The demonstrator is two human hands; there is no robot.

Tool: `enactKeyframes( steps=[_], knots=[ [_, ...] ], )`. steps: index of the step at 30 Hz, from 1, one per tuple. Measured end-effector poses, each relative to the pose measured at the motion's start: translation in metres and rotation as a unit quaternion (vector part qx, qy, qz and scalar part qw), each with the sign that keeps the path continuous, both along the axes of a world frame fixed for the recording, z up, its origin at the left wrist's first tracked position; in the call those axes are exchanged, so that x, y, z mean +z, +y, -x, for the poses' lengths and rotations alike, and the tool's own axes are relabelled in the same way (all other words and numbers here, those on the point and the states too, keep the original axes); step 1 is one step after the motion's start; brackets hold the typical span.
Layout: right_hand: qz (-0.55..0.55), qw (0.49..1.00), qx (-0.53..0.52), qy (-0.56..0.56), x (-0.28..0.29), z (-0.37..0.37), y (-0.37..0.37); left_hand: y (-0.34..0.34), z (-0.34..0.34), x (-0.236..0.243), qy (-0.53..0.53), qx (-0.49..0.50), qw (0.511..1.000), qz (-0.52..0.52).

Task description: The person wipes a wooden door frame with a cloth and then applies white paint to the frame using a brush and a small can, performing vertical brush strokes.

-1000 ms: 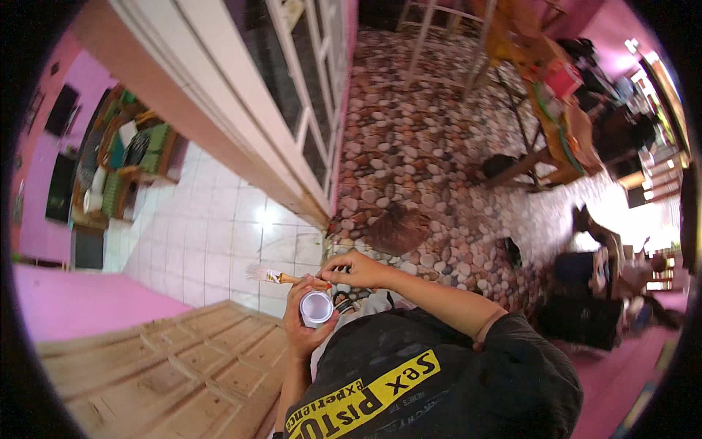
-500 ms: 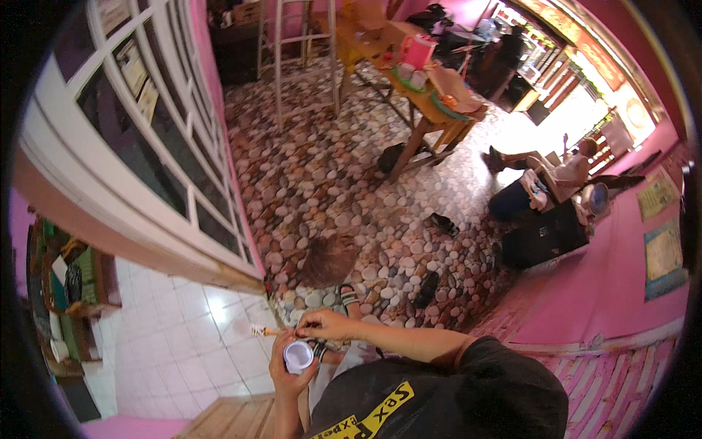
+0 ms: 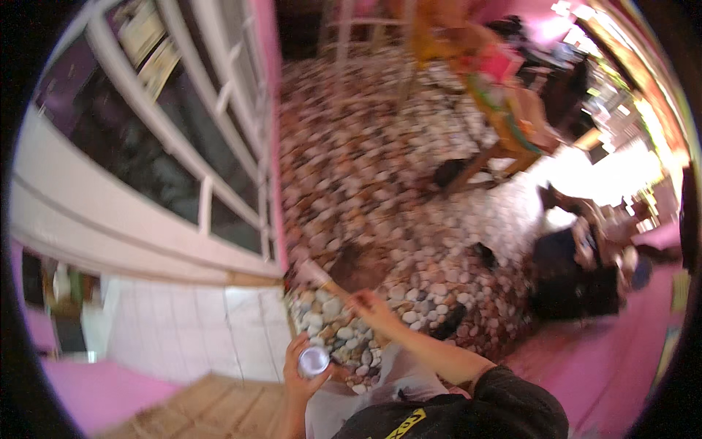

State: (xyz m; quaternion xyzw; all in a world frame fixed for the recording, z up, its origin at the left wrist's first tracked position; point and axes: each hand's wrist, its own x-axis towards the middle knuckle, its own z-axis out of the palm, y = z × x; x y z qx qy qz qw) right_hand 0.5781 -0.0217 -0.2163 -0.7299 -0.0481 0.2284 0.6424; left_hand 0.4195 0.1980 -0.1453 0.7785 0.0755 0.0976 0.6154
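Head view: the left hand [image 3: 295, 372] is wrapped round a white container [image 3: 315, 349], mouth facing up. The right hand [image 3: 374, 309] grips a paintbrush [image 3: 325, 282] by the tail of its handle. Long axis of brush runs from the right hand toward ten o'clock, blurred bristles [image 3: 313, 272] leading, near the foot of the white frame [image 3: 110, 212]; contact there cannot be told. From the left hand, the brush lies toward one o'clock, well apart; the right is nearer. Container sits between seven and eight o'clock from the right hand.
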Motion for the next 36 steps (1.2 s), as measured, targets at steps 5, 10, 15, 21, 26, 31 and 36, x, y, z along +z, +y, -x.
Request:
enactKeyframes(
  steps=[5, 10, 15, 21, 26, 31, 36],
  knots=[
    [-0.064, 0.994, -0.078, 0.031, -0.042, -0.052, -0.015, 0.000, -0.036, -0.022, -0.002, 0.037, 0.994, -0.102],
    [-0.018, 0.997, -0.050, -0.055, -0.072, -0.104, 0.007, 0.007, -0.044, -0.091, 0.000, 0.096, 0.991, -0.092],
    [-0.021, 0.996, -0.079, -0.035, -0.119, -0.137, 0.017, 0.007, -0.058, -0.170, 0.039, 0.121, 0.987, -0.096],
    [-0.063, 0.993, -0.079, -0.063, -0.173, -0.160, 0.042, 0.020, -0.068, -0.255, 0.048, 0.110, 0.987, -0.110],
    [-0.064, 0.991, -0.061, -0.101, -0.206, -0.172, 0.064, 0.038, -0.073, -0.316, 0.047, 0.119, 0.987, -0.097],
    [-0.091, 0.972, -0.029, -0.214, -0.220, -0.170, 0.095, 0.061, -0.091, -0.376, -0.003, 0.123, 0.981, -0.149],
    [-0.168, 0.940, 0.073, -0.289, -0.223, -0.165, 0.114, 0.078, -0.115, -0.432, -0.066, 0.112, 0.980, -0.151]
  ],
)
